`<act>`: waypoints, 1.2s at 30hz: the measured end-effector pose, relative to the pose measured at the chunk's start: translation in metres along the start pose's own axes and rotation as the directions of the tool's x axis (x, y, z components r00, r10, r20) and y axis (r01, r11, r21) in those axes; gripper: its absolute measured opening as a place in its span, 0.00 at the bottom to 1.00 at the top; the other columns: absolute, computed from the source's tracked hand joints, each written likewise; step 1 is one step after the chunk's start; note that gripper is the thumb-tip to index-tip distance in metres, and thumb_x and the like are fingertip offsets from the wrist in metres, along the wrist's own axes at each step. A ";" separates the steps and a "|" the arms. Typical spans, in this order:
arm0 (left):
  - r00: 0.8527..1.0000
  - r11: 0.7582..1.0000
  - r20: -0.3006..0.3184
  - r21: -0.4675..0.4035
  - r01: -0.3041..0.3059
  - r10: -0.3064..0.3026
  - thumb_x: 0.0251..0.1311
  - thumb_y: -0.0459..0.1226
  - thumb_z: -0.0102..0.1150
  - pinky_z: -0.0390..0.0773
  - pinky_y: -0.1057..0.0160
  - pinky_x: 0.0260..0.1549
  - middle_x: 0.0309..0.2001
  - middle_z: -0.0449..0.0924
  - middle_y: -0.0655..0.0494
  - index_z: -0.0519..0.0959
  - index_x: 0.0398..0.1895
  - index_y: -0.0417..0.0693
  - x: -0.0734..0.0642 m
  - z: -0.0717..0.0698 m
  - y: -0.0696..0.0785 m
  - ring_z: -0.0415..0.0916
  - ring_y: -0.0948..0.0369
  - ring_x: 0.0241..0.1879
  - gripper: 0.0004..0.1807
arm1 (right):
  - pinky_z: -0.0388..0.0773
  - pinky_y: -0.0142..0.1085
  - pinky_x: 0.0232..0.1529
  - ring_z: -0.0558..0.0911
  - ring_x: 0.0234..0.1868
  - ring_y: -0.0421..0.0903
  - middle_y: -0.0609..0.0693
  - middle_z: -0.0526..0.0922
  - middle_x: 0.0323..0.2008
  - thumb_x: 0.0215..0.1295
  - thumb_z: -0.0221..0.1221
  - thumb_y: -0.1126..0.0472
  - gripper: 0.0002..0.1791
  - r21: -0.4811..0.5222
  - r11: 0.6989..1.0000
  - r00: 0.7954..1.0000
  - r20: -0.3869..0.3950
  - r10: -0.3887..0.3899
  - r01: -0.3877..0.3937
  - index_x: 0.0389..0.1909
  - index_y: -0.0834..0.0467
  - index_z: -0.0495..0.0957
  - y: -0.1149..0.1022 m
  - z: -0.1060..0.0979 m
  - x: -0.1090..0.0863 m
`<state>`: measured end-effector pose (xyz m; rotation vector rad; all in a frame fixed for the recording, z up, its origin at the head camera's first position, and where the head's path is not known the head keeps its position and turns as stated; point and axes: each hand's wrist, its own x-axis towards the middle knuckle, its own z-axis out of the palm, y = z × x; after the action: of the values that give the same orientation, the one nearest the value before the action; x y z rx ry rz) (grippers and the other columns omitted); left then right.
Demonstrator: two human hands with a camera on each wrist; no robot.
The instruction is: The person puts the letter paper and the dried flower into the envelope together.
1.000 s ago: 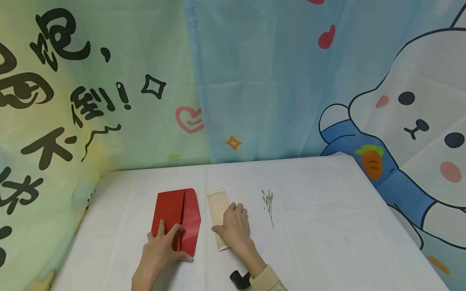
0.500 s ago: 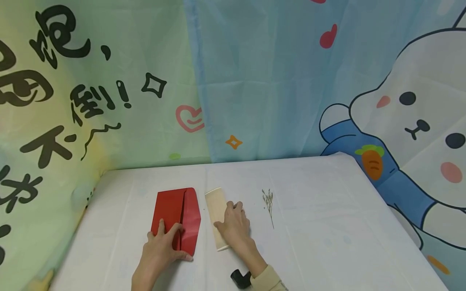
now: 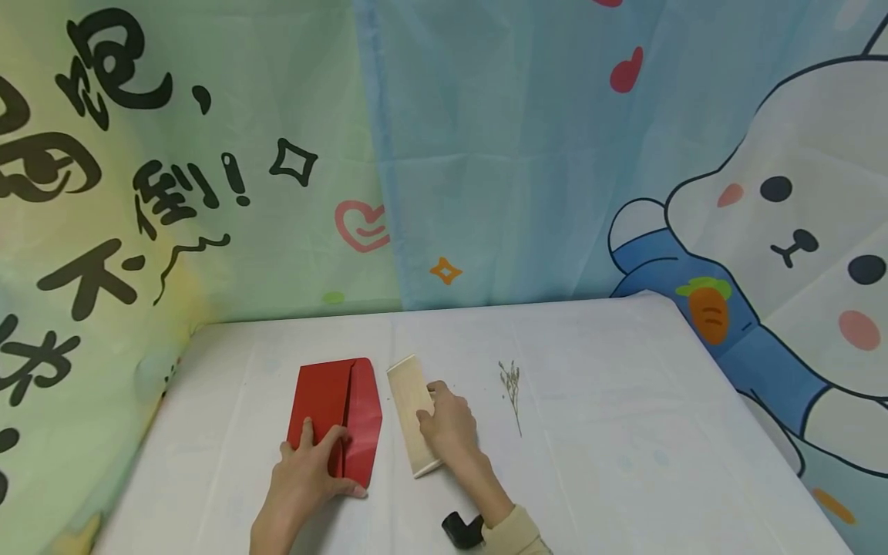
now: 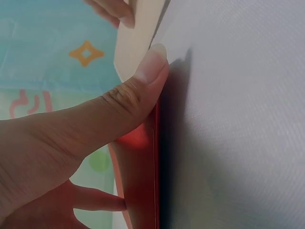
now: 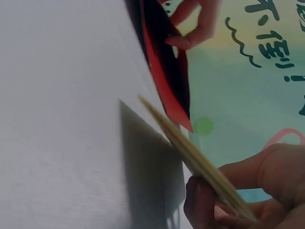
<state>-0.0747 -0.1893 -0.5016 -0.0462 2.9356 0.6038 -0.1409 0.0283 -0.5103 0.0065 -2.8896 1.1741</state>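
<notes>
- Center frame, a beige slip [image 3: 411,416] leans steeply, long axis running upper left to lower right, apparently tilted off the white cloth [image 3: 624,432].
- The right hand [image 3: 449,428], nearer, pinches its right long edge.
- Just left, near but apart, a red envelope [image 3: 321,401] turns its flap [image 3: 364,424] toward the slip; the left hand [image 3: 305,466] spreads over the envelope's lower part.
- Room opens frame right, past a dried sprig [image 3: 512,385].

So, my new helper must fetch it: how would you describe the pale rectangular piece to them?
On the white table, find the red envelope toward the left. Between it and the dried sprig is the pale rectangular piece. Its cream colour and long, narrow shape set it apart from the wider red envelope and the wispy sprig.
</notes>
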 end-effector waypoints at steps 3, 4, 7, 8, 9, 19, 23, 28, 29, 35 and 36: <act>1.000 1.000 0.002 0.001 0.000 0.000 0.30 0.58 0.86 0.81 0.41 0.32 0.69 0.63 0.21 0.75 0.52 0.59 0.000 0.000 0.000 0.68 0.28 0.49 0.43 | 0.80 0.43 0.27 0.85 0.28 0.51 0.61 0.88 0.34 0.62 0.68 0.66 0.20 0.086 0.996 0.999 0.041 -0.002 -0.002 0.54 0.67 0.78 0.002 -0.004 0.002; 1.000 1.000 0.003 0.002 0.000 0.000 0.30 0.58 0.86 0.81 0.41 0.32 0.69 0.63 0.21 0.75 0.52 0.59 0.000 -0.001 0.000 0.68 0.28 0.49 0.43 | 0.79 0.40 0.26 0.84 0.26 0.48 0.60 0.88 0.33 0.63 0.67 0.66 0.19 0.111 0.994 0.998 0.063 0.002 -0.009 0.53 0.68 0.78 0.002 -0.005 0.002; 1.000 1.000 0.006 0.002 0.002 -0.002 0.30 0.58 0.86 0.81 0.42 0.32 0.69 0.63 0.21 0.75 0.53 0.59 0.000 -0.001 0.001 0.68 0.28 0.50 0.43 | 0.79 0.37 0.27 0.82 0.25 0.45 0.58 0.86 0.30 0.65 0.64 0.67 0.16 0.162 0.986 0.993 0.115 0.018 -0.036 0.51 0.69 0.78 0.002 -0.008 0.003; 1.000 1.000 0.005 0.003 0.002 -0.002 0.30 0.57 0.86 0.81 0.41 0.32 0.69 0.62 0.20 0.75 0.53 0.59 0.000 -0.001 0.001 0.68 0.28 0.49 0.43 | 0.79 0.38 0.28 0.82 0.26 0.45 0.57 0.86 0.30 0.66 0.64 0.67 0.15 0.168 0.984 0.991 0.132 0.028 -0.050 0.50 0.69 0.78 0.002 -0.009 0.002; 1.000 1.000 0.005 0.000 0.004 -0.004 0.30 0.57 0.86 0.81 0.41 0.32 0.69 0.63 0.21 0.75 0.52 0.59 -0.001 -0.001 0.001 0.68 0.28 0.50 0.43 | 0.80 0.38 0.29 0.82 0.26 0.45 0.56 0.86 0.31 0.66 0.63 0.66 0.15 0.173 0.983 0.988 0.148 0.037 -0.063 0.50 0.69 0.78 0.002 -0.010 0.002; 1.000 1.000 0.016 -0.004 0.008 -0.008 0.30 0.57 0.86 0.82 0.41 0.33 0.69 0.62 0.21 0.74 0.52 0.60 -0.001 -0.002 0.002 0.68 0.27 0.50 0.43 | 0.80 0.40 0.32 0.85 0.31 0.48 0.59 0.88 0.33 0.66 0.62 0.66 0.13 0.244 0.968 0.983 0.182 0.011 -0.056 0.48 0.67 0.79 0.003 -0.016 0.001; 1.000 1.000 0.019 -0.004 0.014 -0.014 0.30 0.58 0.86 0.82 0.40 0.34 0.69 0.62 0.21 0.74 0.52 0.60 -0.001 -0.002 0.002 0.68 0.27 0.51 0.43 | 0.77 0.36 0.28 0.83 0.27 0.46 0.60 0.88 0.31 0.65 0.63 0.66 0.11 0.280 0.959 0.983 0.183 -0.010 -0.042 0.46 0.67 0.79 0.005 -0.016 0.002; 1.000 1.000 0.020 -0.004 0.017 -0.017 0.30 0.58 0.86 0.82 0.39 0.35 0.69 0.62 0.21 0.74 0.53 0.60 -0.001 -0.002 0.002 0.68 0.27 0.51 0.43 | 0.74 0.33 0.23 0.81 0.24 0.42 0.59 0.88 0.30 0.66 0.62 0.65 0.11 0.331 0.942 0.980 0.200 -0.007 -0.061 0.45 0.67 0.78 0.006 -0.016 0.002; 1.000 1.000 0.019 -0.002 0.017 -0.017 0.30 0.58 0.86 0.82 0.38 0.35 0.69 0.62 0.21 0.74 0.53 0.60 -0.001 -0.002 0.002 0.68 0.27 0.51 0.43 | 0.74 0.33 0.23 0.81 0.23 0.42 0.58 0.88 0.30 0.67 0.62 0.65 0.11 0.352 0.933 0.977 0.213 -0.007 -0.070 0.46 0.67 0.77 0.005 -0.016 0.002; 1.000 1.000 0.023 0.001 0.022 -0.022 0.30 0.58 0.86 0.83 0.39 0.36 0.69 0.62 0.21 0.74 0.54 0.59 -0.001 -0.002 0.003 0.67 0.27 0.51 0.44 | 0.75 0.35 0.21 0.80 0.19 0.43 0.54 0.87 0.28 0.69 0.61 0.63 0.12 0.451 0.885 0.956 0.291 -0.026 -0.113 0.47 0.66 0.76 0.001 -0.014 0.001; 0.999 1.000 0.024 0.000 0.023 -0.023 0.30 0.58 0.86 0.83 0.38 0.36 0.69 0.62 0.21 0.74 0.54 0.59 -0.001 -0.002 0.003 0.67 0.27 0.51 0.44 | 0.76 0.35 0.21 0.80 0.19 0.43 0.54 0.87 0.28 0.69 0.61 0.63 0.12 0.455 0.883 0.954 0.297 -0.028 -0.116 0.46 0.66 0.76 0.000 -0.014 0.001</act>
<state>-0.0746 -0.1878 -0.4982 -0.0715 2.9079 0.5974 -0.1413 0.0380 -0.5009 0.1363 -2.7556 2.0136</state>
